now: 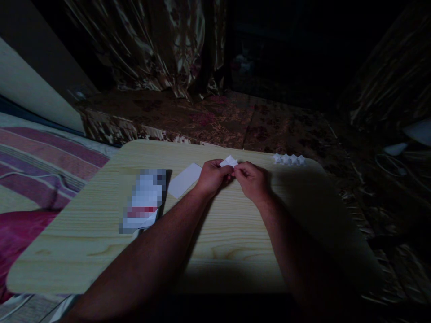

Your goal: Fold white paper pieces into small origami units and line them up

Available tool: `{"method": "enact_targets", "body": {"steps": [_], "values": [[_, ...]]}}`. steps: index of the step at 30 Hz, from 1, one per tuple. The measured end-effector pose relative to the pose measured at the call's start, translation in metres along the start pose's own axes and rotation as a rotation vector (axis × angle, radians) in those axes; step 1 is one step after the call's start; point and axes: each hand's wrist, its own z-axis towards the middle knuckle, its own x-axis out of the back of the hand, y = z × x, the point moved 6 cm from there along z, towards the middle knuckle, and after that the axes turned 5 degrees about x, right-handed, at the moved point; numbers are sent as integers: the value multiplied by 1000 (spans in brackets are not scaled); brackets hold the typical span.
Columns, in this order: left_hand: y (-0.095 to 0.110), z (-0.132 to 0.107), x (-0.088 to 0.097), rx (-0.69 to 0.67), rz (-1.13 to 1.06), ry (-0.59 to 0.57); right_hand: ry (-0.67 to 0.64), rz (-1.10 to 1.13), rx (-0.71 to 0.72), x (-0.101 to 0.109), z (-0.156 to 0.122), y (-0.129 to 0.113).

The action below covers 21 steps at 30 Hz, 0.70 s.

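Between my two hands, above the far half of the table, is a small piece of folded white paper [229,161]. My left hand [214,175] pinches it from the left, thumb on top. The fingertips of my right hand [251,178] are closed on its right corner. My fingers hide the paper's lower part. Just left of my left hand, flat white paper [184,180] lies on the table. Off to the right, near the far edge, several small folded white paper pieces [289,159] stand in a row.
The pale wooden table [232,246] has rounded corners. On its left lies a blurred, pixelated white and red item [143,202]. A striped bedcover [43,166] is at the left, with a white cable across it. Patterned curtains [161,45] hang behind, and the right side is dark.
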Motion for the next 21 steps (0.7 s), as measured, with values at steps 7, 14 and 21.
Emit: {"method": "enact_targets", "body": {"steps": [7,14,21], "values": [[1,0,0,1,-15,-20,-27,-5,13,-1,1,1],[0,2,0,14,-4,-44,-42,66,-67,-3,-2,6],[1,2,0,54,-44,-26,46,429,-319,-8,-3,16]]}}
